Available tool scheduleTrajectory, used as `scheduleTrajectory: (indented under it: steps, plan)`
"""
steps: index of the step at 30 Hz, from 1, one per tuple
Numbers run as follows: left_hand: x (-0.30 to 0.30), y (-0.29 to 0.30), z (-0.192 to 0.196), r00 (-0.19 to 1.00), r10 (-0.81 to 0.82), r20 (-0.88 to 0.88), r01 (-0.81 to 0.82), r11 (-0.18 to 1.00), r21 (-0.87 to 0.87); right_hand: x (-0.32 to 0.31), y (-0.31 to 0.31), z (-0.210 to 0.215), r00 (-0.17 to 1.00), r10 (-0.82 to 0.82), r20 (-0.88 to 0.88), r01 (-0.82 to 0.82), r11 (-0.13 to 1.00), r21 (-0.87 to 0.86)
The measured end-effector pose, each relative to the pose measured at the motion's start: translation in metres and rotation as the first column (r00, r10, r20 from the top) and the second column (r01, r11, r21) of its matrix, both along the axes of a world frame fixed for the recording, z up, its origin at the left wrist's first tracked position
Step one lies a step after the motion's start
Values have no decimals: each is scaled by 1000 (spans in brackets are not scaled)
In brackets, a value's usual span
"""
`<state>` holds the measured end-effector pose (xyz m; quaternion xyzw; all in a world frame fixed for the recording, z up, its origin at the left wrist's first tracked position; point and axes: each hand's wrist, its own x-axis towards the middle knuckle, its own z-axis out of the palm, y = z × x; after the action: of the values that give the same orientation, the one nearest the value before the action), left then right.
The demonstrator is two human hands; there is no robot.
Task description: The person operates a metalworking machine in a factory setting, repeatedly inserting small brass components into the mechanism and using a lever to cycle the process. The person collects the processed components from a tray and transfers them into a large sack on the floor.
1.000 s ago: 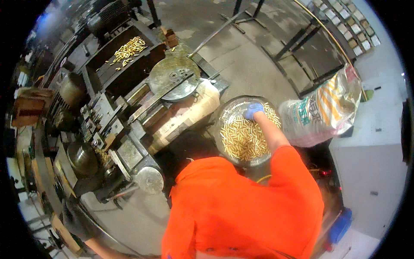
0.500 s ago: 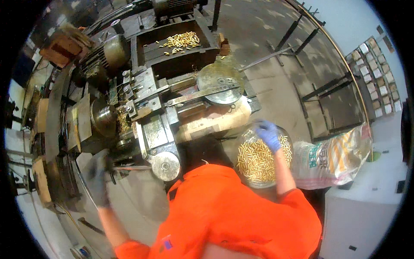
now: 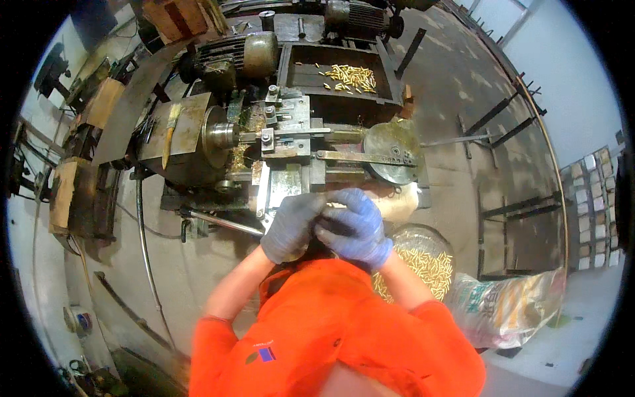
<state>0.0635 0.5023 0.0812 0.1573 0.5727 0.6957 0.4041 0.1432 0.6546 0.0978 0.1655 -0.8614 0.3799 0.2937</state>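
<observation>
The metalworking machine [image 3: 286,126] spreads across the upper middle, the motor [image 3: 354,18] at its far end cut off by the top edge and its near parts covered by the hands. The orange garment [image 3: 331,331] fills the lower middle and runs out of view below. At the machine's far side, an open rectangular bin [image 3: 301,81] holds loose brass-coloured pieces, heaped toward its right. A white woven sack [image 3: 506,308] slumps at the right; its contents cannot be made out. Just beside it, to its left, a round metal basin [image 3: 420,233] holds many more such pieces, its near part hidden by the right forearm and sleeve. The grey-gloved left hand [image 3: 292,228] and blue-gloved right hand [image 3: 357,225] meet in front of the chest, fingers curled; whether either grips anything cannot be told, since the space between them is dark and screened by the gloves. A brush [image 3: 170,135] lies on a metal sheet [image 3: 192,119] to the left, its long axis pointing away from the person. The slim brass-coloured pieces [image 3: 426,264] in the basin point every which way, sharing no common axis.
</observation>
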Motion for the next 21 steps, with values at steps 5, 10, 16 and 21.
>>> scheduleTrajectory:
  steps: [5, 10, 16, 21]
  plan:
    - [-6, -7, -3, 826, -48, -562, -97, 970, -224, -10, -1, 11, 995, 70, 68, -83, 975, 205]
    - [-17, -16, -5, 796, -131, -591, -90, 940, -330, -23, -5, 10, 989, 144, 45, -150, 965, 215]
    - [-26, -42, 6, 915, -66, -399, -50, 960, -275, -45, -13, 16, 956, 291, 35, -285, 898, 335]
    - [-40, -100, 23, 887, 94, -453, -219, 948, -233, -83, -27, 39, 915, 368, 166, -403, 812, 423]
